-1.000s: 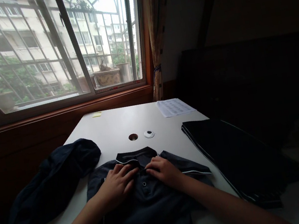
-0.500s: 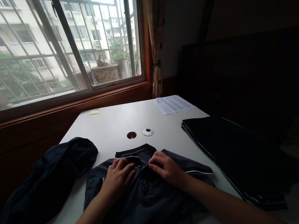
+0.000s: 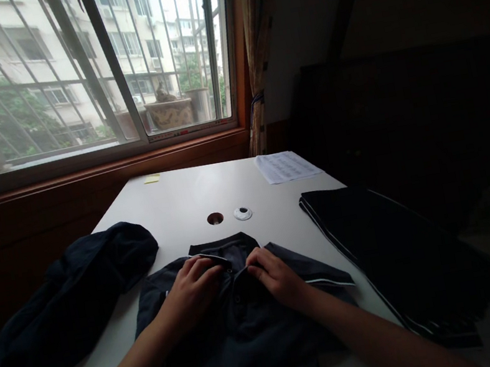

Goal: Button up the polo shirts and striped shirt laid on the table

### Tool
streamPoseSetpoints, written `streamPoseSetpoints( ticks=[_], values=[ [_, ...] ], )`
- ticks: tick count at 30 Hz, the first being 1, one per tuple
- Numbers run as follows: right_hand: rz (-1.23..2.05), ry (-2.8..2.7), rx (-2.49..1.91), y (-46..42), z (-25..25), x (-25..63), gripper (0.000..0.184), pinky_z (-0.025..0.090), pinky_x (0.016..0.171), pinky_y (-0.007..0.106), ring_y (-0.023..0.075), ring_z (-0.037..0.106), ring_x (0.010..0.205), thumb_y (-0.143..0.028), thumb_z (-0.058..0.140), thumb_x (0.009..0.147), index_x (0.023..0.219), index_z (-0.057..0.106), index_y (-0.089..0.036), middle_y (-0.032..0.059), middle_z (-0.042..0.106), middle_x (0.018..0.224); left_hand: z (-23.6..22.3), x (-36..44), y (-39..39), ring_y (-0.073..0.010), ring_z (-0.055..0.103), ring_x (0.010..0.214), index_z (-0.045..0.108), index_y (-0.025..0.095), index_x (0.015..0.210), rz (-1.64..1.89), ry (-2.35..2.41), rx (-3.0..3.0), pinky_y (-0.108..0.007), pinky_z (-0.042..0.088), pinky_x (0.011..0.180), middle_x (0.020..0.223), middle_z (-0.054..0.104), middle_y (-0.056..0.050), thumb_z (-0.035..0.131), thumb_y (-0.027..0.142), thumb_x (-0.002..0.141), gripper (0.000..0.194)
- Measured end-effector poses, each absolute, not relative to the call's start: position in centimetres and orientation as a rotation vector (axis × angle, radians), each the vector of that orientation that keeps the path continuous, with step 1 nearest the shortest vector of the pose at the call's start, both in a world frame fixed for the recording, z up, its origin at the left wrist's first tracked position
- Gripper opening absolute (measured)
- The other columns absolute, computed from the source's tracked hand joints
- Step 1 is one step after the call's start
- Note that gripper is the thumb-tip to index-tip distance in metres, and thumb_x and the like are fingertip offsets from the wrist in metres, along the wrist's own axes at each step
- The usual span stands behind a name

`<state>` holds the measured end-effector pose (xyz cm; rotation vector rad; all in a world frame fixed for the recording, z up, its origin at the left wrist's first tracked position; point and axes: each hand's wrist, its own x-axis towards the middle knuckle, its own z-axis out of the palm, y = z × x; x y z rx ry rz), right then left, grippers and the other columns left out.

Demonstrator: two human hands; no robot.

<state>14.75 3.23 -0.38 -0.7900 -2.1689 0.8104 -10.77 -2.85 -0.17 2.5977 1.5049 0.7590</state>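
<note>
A dark navy polo shirt with white piping lies face up on the white table, collar away from me. My left hand rests on the left side of the collar, its fingers curled and pinching the placket. My right hand pinches the right side of the placket just below the collar. A button shows between the two hands.
A crumpled dark garment lies at the left. A folded dark garment with white trim lies at the right. Further back are a cable hole, a white cap, a printed sheet and a yellow note. A window runs behind the table.
Both hands have stayed at the collar, their fingers drawing closer together over the placket. The camera has tilted slightly.
</note>
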Motion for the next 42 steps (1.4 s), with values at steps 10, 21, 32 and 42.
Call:
streamPoseSetpoints(
  ticks=[10, 21, 32, 42],
  values=[
    [0.526, -2.225, -0.584, 2.2, 0.3, 14.7, 0.005, 0.045, 0.084, 0.037, 0.0205, 0.055, 0.088, -0.021, 0.055, 0.095, 0.096, 0.059, -0.023, 0.004, 0.061, 0.091, 0.9, -8.0, -4.3, -0.0237, 0.056, 0.1, 0.065, 0.026, 0.114, 0.901, 1.373, 2.444, -0.04, 0.049, 0.088, 0.108, 0.066, -0.005, 0.065, 0.032, 0.091, 0.024],
    [0.368, -2.126, -0.555, 2.1, 0.2, 14.3, 0.019, 0.049, 0.089, 0.04, 0.0214, 0.056, 0.097, -0.016, 0.059, 0.093, 0.11, 0.058, -0.026, 0.0054, 0.061, 0.102, 1.8, -7.3, -4.1, -0.0194, 0.062, 0.086, 0.072, 0.019, 0.093, 0.882, 1.21, 1.905, -0.029, 0.048, 0.078, 0.092, 0.066, -0.005, 0.064, 0.029, 0.09, 0.014],
    [0.228, -2.187, -0.59, 1.5, 0.3, 14.8, 0.013, 0.046, 0.086, 0.043, 0.0232, 0.052, 0.094, -0.017, 0.061, 0.089, 0.099, 0.061, -0.025, 0.0052, 0.062, 0.099, 1.6, -8.2, -3.6, -0.0203, 0.06, 0.086, 0.071, 0.017, 0.091, 0.875, 1.238, 1.737, -0.029, 0.047, 0.077, 0.09, 0.063, -0.005, 0.065, 0.03, 0.087, 0.015],
    [0.216, -2.341, -0.551, 1.1, 0.7, 14.6, 0.015, 0.04, 0.089, 0.045, 0.0252, 0.054, 0.098, -0.033, 0.066, 0.089, 0.104, 0.068, -0.029, 0.0032, 0.068, 0.1, 1.5, -8.5, -3.4, -0.0193, 0.057, 0.081, 0.065, 0.015, 0.084, 0.874, 1.269, 1.609, -0.028, 0.045, 0.072, 0.083, 0.06, -0.003, 0.067, 0.04, 0.083, 0.025]
  ],
)
